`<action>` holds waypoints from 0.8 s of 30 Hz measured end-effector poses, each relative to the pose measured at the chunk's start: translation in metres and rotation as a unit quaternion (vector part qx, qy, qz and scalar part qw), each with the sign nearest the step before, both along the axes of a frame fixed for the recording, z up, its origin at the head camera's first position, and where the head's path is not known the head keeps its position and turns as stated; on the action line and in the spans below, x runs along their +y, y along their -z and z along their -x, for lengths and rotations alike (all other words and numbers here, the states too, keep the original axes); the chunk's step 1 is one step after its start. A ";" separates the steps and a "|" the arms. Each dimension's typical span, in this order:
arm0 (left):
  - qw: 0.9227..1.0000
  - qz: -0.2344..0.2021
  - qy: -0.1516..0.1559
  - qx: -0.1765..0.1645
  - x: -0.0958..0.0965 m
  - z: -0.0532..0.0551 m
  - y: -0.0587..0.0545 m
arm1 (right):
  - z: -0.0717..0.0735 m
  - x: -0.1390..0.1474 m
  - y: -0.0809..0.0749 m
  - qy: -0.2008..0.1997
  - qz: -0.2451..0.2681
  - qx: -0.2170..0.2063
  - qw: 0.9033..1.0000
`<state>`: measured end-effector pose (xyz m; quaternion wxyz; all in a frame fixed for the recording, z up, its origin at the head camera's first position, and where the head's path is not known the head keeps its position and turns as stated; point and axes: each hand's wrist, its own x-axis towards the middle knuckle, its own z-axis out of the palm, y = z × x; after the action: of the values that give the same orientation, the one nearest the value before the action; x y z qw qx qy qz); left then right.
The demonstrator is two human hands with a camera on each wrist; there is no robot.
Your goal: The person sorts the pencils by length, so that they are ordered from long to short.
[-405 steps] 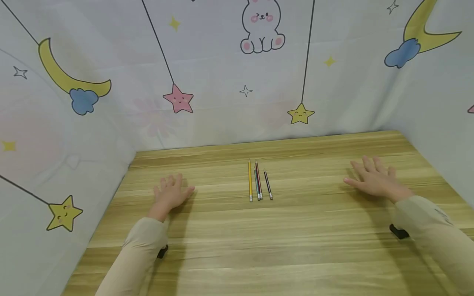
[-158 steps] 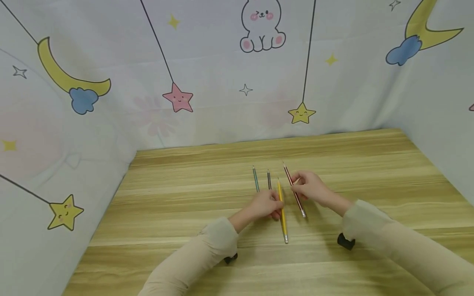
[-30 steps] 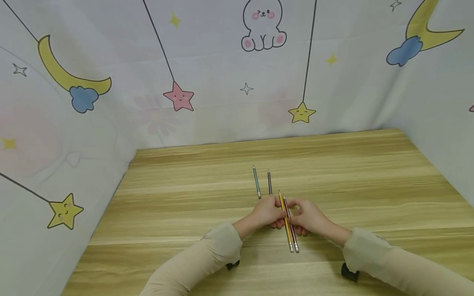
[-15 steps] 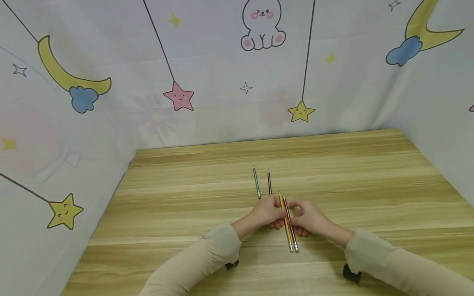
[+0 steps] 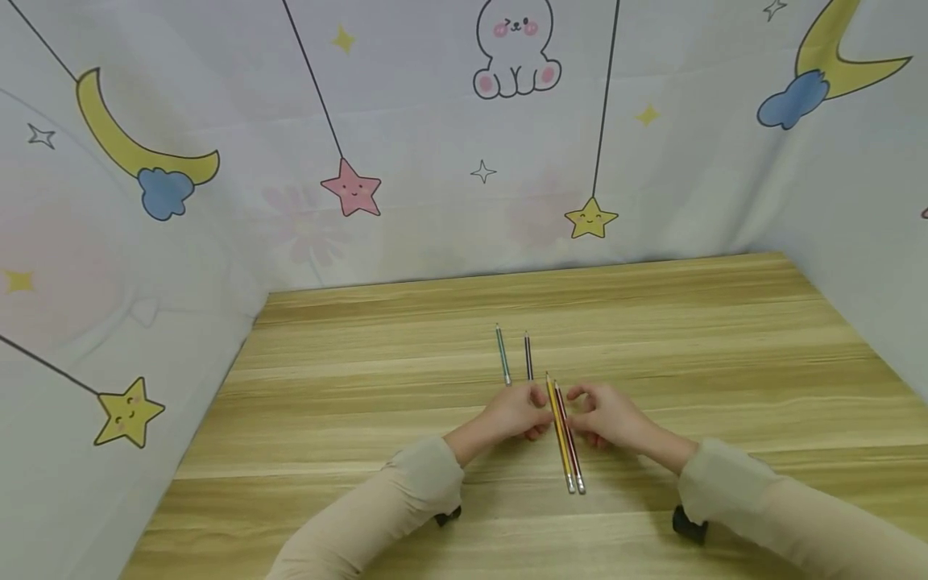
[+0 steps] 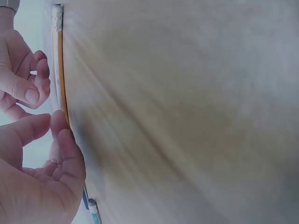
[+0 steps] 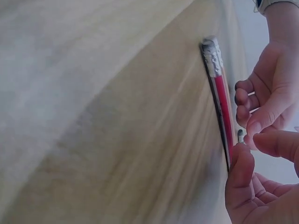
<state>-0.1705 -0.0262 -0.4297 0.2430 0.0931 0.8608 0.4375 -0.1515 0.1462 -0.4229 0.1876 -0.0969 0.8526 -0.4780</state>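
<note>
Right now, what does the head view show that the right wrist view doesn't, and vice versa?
Head only: the yellow moons and winking animal print, plus the sharpened tip of the yellow pencil.
Right wrist only: the palm side of the left hand.
Both: the two hands, right hand included, and the red pencil with its metal-banded end.

Two pencils (image 5: 561, 439) side by side on table (image 5: 348, 362), two other pencils (image 5: 503, 354) behind, leftward

No readable text, numbers or brand marks.
</note>
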 end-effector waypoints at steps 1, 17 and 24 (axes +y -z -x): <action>1.000 0.001 0.003 0.004 -0.001 0.002 -0.001 | 0.002 0.000 -0.001 -0.002 0.002 0.004 1.000; 0.999 0.003 -0.021 0.040 -0.012 0.018 -0.014 | 0.035 -0.008 -0.022 0.029 -0.014 0.037 0.999; 0.996 -0.011 -0.029 0.081 -0.015 0.024 -0.014 | 0.050 -0.011 -0.023 0.035 -0.017 0.048 0.998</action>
<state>-0.1944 -0.0412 -0.4155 0.1589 0.1058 0.8753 0.4444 -0.2010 0.1349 -0.3995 0.1310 -0.0868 0.8714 -0.4647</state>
